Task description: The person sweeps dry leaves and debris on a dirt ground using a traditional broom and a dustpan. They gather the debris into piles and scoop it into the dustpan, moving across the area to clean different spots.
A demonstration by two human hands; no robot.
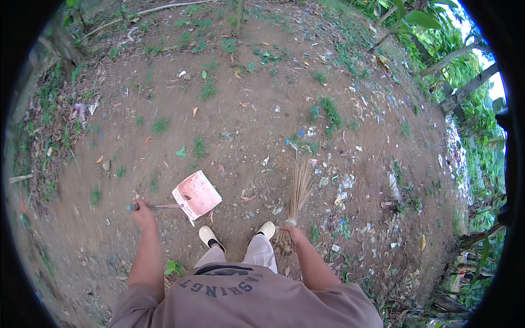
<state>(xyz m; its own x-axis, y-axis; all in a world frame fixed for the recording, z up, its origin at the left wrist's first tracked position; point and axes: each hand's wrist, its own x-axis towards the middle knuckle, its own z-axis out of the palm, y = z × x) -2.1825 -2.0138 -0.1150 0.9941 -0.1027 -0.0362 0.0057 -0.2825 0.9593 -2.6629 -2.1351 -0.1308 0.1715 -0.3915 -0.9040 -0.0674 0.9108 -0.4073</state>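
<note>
My left hand (pixel 143 212) grips the handle of a long-handled dustpan near its greenish end. The dustpan's pink pan (pixel 197 194) is at the other end of the handle, in front of my left foot, with dark dirt marks and a small dark bit inside. My right hand (pixel 292 234) is closed around the bound part of a stick broom (pixel 299 188). The broom's thin bristles fan out away from me, over or near the littered ground; whether they touch it I cannot tell. Both my feet, in pale shoes (pixel 267 229), stand between the two tools.
Bare brown soil (pixel 246 135) bears grass tufts (pixel 330 112), dry leaves and pebbles. Scraps of litter (pixel 346 180) lie scattered, thickest to the right. A tree trunk (pixel 469 90) and green plants border the right side; leaf litter and another trunk (pixel 61 49) are at the upper left.
</note>
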